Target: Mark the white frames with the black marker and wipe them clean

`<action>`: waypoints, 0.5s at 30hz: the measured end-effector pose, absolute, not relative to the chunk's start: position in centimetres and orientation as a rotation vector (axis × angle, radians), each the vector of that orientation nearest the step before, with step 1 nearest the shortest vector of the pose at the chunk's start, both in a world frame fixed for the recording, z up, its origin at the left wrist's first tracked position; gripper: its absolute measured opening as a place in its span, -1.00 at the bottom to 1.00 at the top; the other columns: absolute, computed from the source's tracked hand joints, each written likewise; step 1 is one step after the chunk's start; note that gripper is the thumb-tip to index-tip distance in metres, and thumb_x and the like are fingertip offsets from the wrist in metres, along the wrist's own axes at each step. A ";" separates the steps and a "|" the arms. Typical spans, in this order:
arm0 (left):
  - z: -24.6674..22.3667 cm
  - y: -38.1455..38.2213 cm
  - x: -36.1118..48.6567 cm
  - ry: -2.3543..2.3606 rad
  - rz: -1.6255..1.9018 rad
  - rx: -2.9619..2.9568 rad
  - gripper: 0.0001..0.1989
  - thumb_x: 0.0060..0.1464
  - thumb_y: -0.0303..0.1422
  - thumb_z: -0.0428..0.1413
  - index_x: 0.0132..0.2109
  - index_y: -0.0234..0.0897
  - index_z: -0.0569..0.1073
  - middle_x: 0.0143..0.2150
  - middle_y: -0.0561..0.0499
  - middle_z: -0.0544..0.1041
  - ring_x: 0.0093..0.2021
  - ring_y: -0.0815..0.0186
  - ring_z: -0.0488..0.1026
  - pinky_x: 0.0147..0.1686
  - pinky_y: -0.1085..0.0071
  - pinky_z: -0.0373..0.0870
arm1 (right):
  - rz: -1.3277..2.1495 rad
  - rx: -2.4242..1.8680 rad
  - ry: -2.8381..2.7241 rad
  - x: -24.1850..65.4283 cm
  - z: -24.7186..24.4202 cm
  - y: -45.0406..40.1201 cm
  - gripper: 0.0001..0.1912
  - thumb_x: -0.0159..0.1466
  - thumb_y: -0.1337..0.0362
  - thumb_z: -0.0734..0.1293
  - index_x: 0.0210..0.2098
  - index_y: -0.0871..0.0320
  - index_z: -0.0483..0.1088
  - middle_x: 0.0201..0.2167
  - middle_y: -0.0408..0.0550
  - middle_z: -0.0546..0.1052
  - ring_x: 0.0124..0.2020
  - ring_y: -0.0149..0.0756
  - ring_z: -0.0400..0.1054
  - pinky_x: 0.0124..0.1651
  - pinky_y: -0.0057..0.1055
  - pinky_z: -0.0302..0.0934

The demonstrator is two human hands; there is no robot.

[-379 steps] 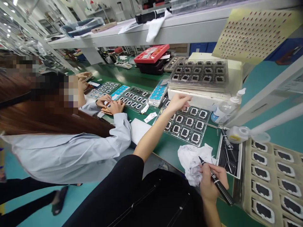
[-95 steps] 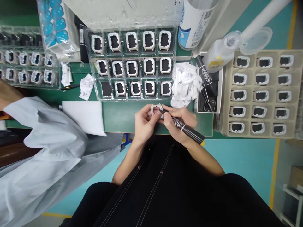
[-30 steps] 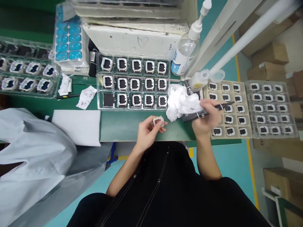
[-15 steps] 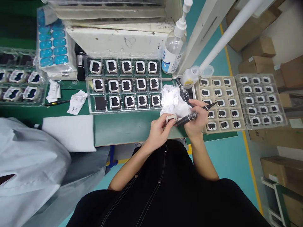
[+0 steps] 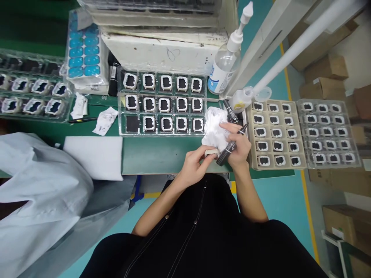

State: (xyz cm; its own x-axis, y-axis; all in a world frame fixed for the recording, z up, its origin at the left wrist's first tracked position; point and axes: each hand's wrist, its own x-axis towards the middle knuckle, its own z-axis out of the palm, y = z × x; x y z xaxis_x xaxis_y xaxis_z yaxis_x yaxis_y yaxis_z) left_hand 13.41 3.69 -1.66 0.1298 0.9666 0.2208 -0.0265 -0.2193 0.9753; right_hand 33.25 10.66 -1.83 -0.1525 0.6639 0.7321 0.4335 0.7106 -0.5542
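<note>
Lying across the view, a green factory workbench [image 5: 156, 154] with teal floor beneath. Sitting at its middle, a clear plastic blister tray [image 5: 162, 102] of white-framed black square parts, one pocket at its lower left holding no white frame. Standing at about one o'clock from that tray, a clear pump bottle with a blue label [image 5: 224, 65]. Resting at three o'clock, a beige pulp tray [image 5: 275, 133] filled with the same parts. Lying at nine o'clock near the bench edge, a flat white sheet [image 5: 94, 156].

Curling closed around a small white square frame part [image 5: 211, 153], the left hand [image 5: 194, 166], pinching it between thumb and fingertips just above the bench edge. Closing loosely beside it, the right hand [image 5: 238, 146], carrying a black marker pen [image 5: 230, 146] across the palm while its fingertips are pressing into a crumpled white wipe [image 5: 216, 125].

Having swung back from over the beige tray a second ago, the right hand now almost touching the left. Having risen from the bare bench toward the wipe, the part now touching the wipe's lower edge.

Filling the lower left, a neighbour's pale grey sleeve [image 5: 40, 200].
</note>
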 end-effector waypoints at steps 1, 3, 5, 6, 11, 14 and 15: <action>-1.7 3.6 13.4 0.979 1.269 1.431 -0.72 0.61 -0.13 0.22 0.09 -0.23 0.70 -0.12 -0.07 0.82 -0.20 0.25 0.75 -0.14 0.40 0.60 | 0.266 -0.862 -1.762 33.1 -1.8 10.6 -0.82 0.53 0.28 0.42 -0.22 -0.06 0.39 0.15 -0.11 0.82 0.18 0.01 0.74 0.22 0.12 0.64; -1.7 3.3 13.4 0.931 1.236 1.419 -0.76 0.62 -0.17 0.22 0.11 -0.21 0.69 -0.10 -0.07 0.84 -0.13 0.21 0.81 -0.09 0.39 0.64 | 0.308 -0.871 -1.602 32.7 -1.7 10.6 -0.75 0.55 0.28 0.39 -0.27 -0.04 0.33 0.02 -0.13 0.84 0.06 -0.03 0.77 0.14 0.08 0.65; -1.7 3.0 13.4 0.890 1.190 1.384 -0.79 0.63 -0.19 0.21 0.12 -0.20 0.67 -0.07 -0.08 0.85 -0.06 0.17 0.84 -0.02 0.36 0.68 | 0.366 -0.901 -1.413 31.9 -1.4 10.5 -0.69 0.55 0.22 0.43 -0.30 -0.05 0.27 -0.08 -0.13 0.84 -0.03 -0.04 0.78 0.08 0.05 0.67; -1.8 2.8 13.5 0.880 1.173 1.363 -0.79 0.63 -0.19 0.21 0.12 -0.20 0.66 -0.06 -0.09 0.86 -0.04 0.15 0.85 0.00 0.34 0.70 | 0.398 -0.923 -1.332 31.5 -1.2 10.4 -0.65 0.54 0.19 0.46 -0.30 -0.05 0.25 -0.11 -0.12 0.84 -0.06 -0.04 0.78 0.06 0.03 0.67; -1.8 2.3 13.6 0.893 1.112 1.307 -0.80 0.63 -0.20 0.20 0.07 -0.20 0.64 -0.08 -0.08 0.85 -0.02 0.12 0.87 0.00 0.33 0.73 | 0.624 -0.961 -1.084 29.9 -0.1 10.4 -0.56 0.47 0.11 0.56 -0.25 -0.06 0.19 -0.16 -0.13 0.82 -0.22 -0.10 0.78 -0.09 -0.10 0.69; -1.8 2.3 13.5 0.889 1.058 1.313 -0.82 0.63 -0.22 0.20 0.09 -0.20 0.63 -0.07 -0.06 0.85 -0.03 0.13 0.87 0.01 0.32 0.73 | 0.726 -0.897 -1.027 29.4 -0.1 10.9 -0.54 0.47 0.10 0.55 -0.25 -0.07 0.16 -0.36 -0.26 0.70 -0.52 -0.28 0.54 -0.37 -0.30 0.51; -1.8 2.3 13.5 0.889 1.052 1.312 -0.82 0.63 -0.22 0.20 0.09 -0.20 0.63 -0.07 -0.06 0.85 -0.03 0.13 0.87 0.01 0.32 0.73 | 0.742 -0.885 -1.020 29.3 -0.2 11.1 -0.53 0.47 0.07 0.55 -0.26 -0.07 0.14 -0.47 -0.33 0.58 -0.60 -0.33 0.38 -0.47 -0.35 0.37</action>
